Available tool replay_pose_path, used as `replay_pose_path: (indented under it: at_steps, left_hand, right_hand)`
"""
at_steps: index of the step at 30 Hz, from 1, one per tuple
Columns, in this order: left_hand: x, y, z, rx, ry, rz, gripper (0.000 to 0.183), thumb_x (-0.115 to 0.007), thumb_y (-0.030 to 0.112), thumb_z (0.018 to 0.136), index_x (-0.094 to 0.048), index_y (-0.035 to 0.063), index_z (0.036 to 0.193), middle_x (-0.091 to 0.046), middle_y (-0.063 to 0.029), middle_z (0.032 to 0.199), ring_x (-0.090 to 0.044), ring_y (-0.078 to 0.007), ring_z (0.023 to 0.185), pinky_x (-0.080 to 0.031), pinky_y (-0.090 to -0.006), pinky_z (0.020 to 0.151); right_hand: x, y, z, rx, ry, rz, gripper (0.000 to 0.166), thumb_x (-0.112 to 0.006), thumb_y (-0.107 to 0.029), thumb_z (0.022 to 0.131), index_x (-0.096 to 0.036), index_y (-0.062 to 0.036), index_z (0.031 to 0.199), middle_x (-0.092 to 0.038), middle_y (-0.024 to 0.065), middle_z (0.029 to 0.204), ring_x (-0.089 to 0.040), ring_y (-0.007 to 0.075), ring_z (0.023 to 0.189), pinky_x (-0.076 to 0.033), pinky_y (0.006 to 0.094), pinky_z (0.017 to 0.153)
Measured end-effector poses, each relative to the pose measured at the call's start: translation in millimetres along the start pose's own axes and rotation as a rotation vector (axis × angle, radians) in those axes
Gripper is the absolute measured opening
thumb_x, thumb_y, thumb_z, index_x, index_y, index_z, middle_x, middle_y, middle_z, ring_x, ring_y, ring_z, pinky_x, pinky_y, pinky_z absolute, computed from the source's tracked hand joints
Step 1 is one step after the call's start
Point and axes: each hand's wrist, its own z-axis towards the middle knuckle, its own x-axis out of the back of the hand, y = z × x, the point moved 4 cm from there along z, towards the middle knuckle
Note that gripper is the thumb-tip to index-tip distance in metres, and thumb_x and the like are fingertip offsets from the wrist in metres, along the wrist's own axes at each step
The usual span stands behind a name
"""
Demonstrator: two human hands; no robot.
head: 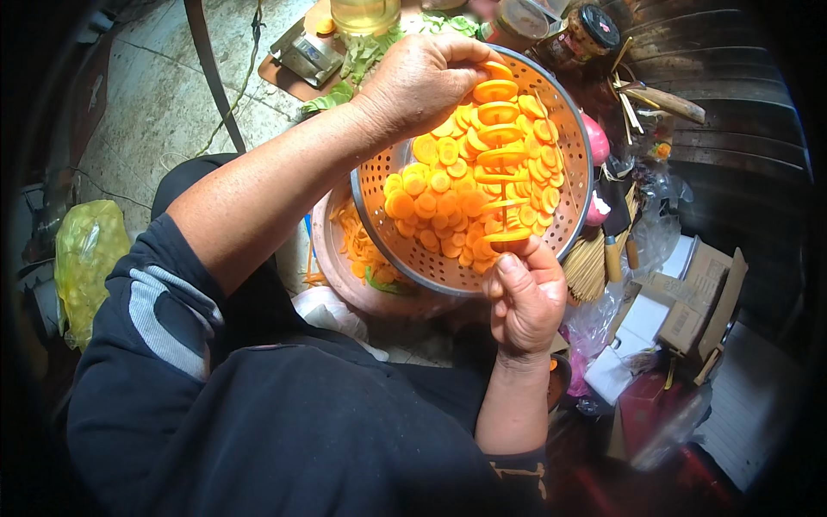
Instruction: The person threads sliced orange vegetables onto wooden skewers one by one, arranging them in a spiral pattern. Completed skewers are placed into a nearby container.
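Note:
A colander (578, 194) with a dark rim holds a heap of round carrot slices (446, 200). Above the heap, my two hands hold a thin wooden skewer (503, 216) strung with several spaced carrot slices (501, 157). My left hand (420, 84) pinches the far end, with thumb and fingers at the topmost slice. At the near end, my right hand (526, 291) grips the skewer just below the lowest slice; the skewer's tip is hidden. Another thin stick (554, 134) lies along the colander's right inner side.
Under the colander stands a pink basin (323, 249) with carrot shreds. A metal slicer (309, 58) lies on a board at the far left, near leaves and a container of yellowish liquid (366, 14). At right are a lidded jar (585, 32), bundled sticks (586, 268) and cardboard boxes (691, 297).

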Motion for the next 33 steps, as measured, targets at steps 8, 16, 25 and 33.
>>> replay_pose_path:
  at_steps: [8,16,25,33]
  left_hand:
    - [-2,1,-1,-0.010,-0.010,-0.045,0.018,-0.051,0.000,0.086,-0.062,-0.0012,0.100,-0.064,-0.0045,0.092,-0.060,-0.0101,0.083,-0.050,-0.0226,0.077]
    - [-3,5,-5,0.100,0.007,-0.100,0.019,-0.053,0.001,0.085,-0.063,0.0008,0.101,-0.064,-0.0052,0.092,-0.062,-0.0116,0.082,-0.052,-0.0237,0.076]
    - [-9,-14,-2,0.177,-0.026,0.109,0.028,-0.050,-0.004,0.080,-0.058,0.0008,0.107,-0.064,-0.0099,0.096,-0.063,-0.0144,0.081,-0.052,-0.0257,0.072]
    - [-34,-66,-20,0.232,-0.308,0.796,0.026,-0.056,0.012,0.076,-0.064,0.0080,0.100,-0.063,-0.0183,0.092,-0.062,-0.0313,0.087,-0.049,-0.0376,0.078]
  right_hand:
    - [0,2,1,0.016,0.008,0.000,0.017,-0.057,-0.005,0.084,-0.055,0.0015,0.099,-0.054,0.0005,0.066,-0.041,0.0020,0.046,-0.031,0.0124,0.041]
    - [0,-1,5,0.016,-0.005,0.007,0.015,-0.056,-0.004,0.084,-0.055,0.0022,0.098,-0.054,0.0003,0.066,-0.042,0.0018,0.047,-0.031,0.0125,0.040]
    - [3,-2,5,0.040,0.084,0.017,0.016,-0.051,-0.003,0.087,-0.054,0.0035,0.102,-0.052,0.0017,0.065,-0.039,0.0032,0.043,-0.032,0.0155,0.041]
    - [12,-3,1,0.017,0.111,0.081,0.016,-0.056,-0.004,0.085,-0.055,0.0027,0.100,-0.056,0.0019,0.075,-0.044,0.0036,0.051,-0.034,0.0132,0.042]
